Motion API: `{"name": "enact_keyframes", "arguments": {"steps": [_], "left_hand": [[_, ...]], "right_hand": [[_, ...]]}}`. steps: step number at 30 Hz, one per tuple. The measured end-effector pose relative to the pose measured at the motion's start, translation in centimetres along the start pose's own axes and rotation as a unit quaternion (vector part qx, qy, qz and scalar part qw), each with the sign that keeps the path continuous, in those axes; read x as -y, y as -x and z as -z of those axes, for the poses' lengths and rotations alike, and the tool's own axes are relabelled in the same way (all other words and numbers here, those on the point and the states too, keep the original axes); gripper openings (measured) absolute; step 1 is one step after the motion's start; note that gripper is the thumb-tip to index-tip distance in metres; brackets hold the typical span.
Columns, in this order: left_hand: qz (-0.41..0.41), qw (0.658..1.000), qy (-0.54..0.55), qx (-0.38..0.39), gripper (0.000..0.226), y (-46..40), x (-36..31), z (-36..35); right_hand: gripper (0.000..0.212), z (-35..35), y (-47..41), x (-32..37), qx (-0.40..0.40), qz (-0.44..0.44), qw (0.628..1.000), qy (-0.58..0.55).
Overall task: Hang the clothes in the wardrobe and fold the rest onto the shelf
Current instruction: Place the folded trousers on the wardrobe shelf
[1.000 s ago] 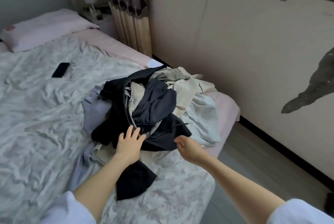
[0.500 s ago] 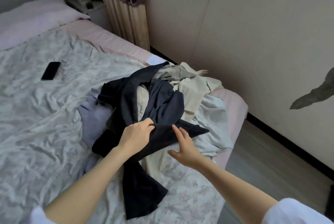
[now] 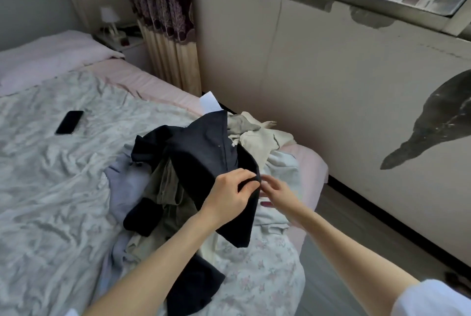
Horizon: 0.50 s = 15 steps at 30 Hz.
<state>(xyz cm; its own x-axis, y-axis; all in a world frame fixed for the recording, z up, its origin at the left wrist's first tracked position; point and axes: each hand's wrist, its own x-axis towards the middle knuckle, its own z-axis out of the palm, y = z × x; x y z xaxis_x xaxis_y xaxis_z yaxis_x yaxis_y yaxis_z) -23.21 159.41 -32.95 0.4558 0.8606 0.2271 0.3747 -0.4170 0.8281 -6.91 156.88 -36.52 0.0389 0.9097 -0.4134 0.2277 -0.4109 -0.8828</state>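
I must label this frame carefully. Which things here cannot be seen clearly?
Head view:
- Right hand: fingertips blurred, partly behind the dark garment; its grip is unclear.
- Clothes pile: lower items covered, so no count.
- Bedside lamp: too small and blurred.
- Wardrobe and shelf: outside the frame.

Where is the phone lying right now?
In the head view, the black phone lies flat on the rumpled bedspread, upper left, apart from the clothes pile to its right.
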Motion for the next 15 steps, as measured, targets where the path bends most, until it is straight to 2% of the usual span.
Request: {"name": "enact_keyframes", "arguments": {"steps": [2, 4, 6, 9, 11, 15], "left_hand": [[0.017, 0.995, -0.009, 0.098, 0.017, 0.5, 0.3, -1.7], [0.051, 0.98, -0.053, 0.186, 0.019, 0.5, 1.5, -2.6], [0.072, 0.968, -0.104, 0.215, 0.021, 0.7, 2.9, -3.3], [0.112, 0.966, -0.185, 0.143, 0.024, 0.5, 5.1, -3.5], [0.165, 0.952, -0.244, 0.087, 0.03, -0.5, 7.2, -3.0], [0.3, 0.902, -0.299, 0.078, 0.064, -3.3, 11.6, -1.8]], "right_hand": [[0.024, 2.0, 0.9, -1.1, 0.006, -0.081, 0.99, -0.115], [0.024, 3.2, 1.3, -2.0, 0.002, -0.123, 0.987, -0.103], [0.027, 3.3, 1.3, -2.9, -0.015, -0.155, 0.986, -0.067], [0.03, 2.4, 1.0, -3.4, -0.014, -0.175, 0.984, -0.043], [0.031, 1.6, 0.2, -3.4, -0.004, -0.179, 0.984, -0.022], [0.032, 0.2, -2.1, -3.8, 0.005, -0.186, 0.982, -0.017]]}}
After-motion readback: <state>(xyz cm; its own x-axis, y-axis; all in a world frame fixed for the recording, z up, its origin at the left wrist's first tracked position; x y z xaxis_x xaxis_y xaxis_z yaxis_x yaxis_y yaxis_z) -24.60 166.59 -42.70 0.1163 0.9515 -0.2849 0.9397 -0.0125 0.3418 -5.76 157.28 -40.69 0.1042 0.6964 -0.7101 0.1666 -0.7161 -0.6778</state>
